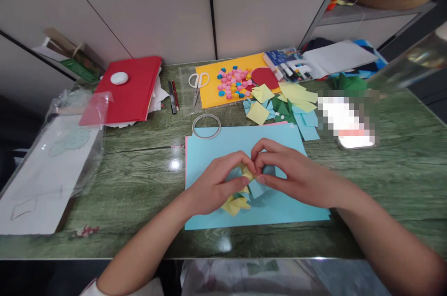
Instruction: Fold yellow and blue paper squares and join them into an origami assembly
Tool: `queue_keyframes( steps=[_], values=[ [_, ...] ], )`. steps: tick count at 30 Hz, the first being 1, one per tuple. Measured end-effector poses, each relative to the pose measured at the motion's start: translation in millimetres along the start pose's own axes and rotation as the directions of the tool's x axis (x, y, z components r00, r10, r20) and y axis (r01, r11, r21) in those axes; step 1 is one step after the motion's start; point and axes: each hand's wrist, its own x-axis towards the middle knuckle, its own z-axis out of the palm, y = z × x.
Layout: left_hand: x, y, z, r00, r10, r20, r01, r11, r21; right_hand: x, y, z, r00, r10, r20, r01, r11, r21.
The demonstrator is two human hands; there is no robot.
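A small folded paper piece (248, 183), yellow and blue, sits on the light blue sheet (279, 140) at the desk's middle. The left hand (214, 184) and right hand (291, 175) pinch it together, fingertips touching. Uneven pressure could skew the crease or tear thin paper; the tape ring (206, 126) lies behind.

green marbled table (139, 179); big light blue sheet (279, 212) front and center; tape ring (206, 126), scissors (197, 84) on yellow sheet (209, 93), red folder (132, 91), pens (173, 95) further back
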Motion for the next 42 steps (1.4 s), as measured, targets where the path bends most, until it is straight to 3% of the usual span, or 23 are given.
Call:
queue_keyframes(
  steps=[26, 42],
  values=[
    [1.8, -0.4, 0.5, 0.997, -0.032, -0.063, 0.025, 0.993, -0.112, 3.3, -6.5, 8.8, 0.988, 0.010, -0.152, -0.024, 0.995, -0.092],
    [-5.3, 2.9, 4.8, 0.986, 0.058, -0.159, -0.083, 0.984, -0.157, 0.1, -9.3, 11.2, 0.964, -0.073, -0.255, 0.046, 0.993, -0.112]
  ],
)
